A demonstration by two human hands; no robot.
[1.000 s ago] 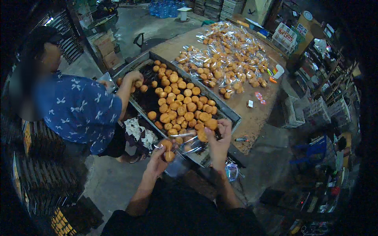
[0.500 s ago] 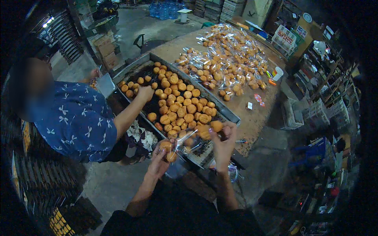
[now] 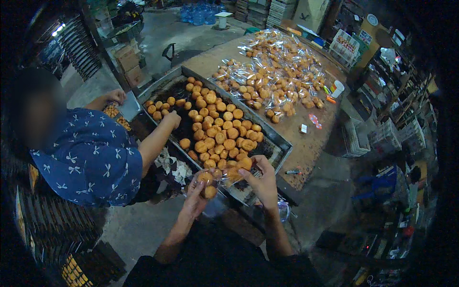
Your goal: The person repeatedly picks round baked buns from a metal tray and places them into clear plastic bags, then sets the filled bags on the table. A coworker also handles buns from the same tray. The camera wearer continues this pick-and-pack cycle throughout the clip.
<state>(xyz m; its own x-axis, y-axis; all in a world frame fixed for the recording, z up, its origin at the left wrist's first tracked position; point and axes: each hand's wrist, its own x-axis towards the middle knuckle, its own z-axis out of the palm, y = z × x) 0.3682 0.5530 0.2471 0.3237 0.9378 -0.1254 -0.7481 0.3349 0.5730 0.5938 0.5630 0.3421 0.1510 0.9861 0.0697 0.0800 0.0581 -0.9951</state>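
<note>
My left hand [image 3: 193,197] is closed on a clear plastic bag [image 3: 217,173] with a couple of round golden-brown buns [image 3: 209,192] in it. Beside the mouth of the bag, my right hand [image 3: 263,181] grips more buns [image 3: 244,163] between thumb and fingers; some of these are blurred, so their number is unclear. Both hands are over the near end of a dark metal tray [image 3: 281,143]. Loose buns [image 3: 220,136] are heaped along the middle of that tray.
At the left, a co-worker in a blue patterned shirt [image 3: 93,153] reaches a hand [image 3: 173,119] over the tray. Many bagged buns [image 3: 282,71] cover the wooden table [image 3: 299,148] beyond. A marker [image 3: 293,171] and white cup [image 3: 337,89] lie near its right edge. Crates [image 3: 351,136] stand right.
My right hand has moved left with its buns, closer to the bag in my left hand. The co-worker's near hand has drawn back slightly, and their other hand has come into clearer view.
</note>
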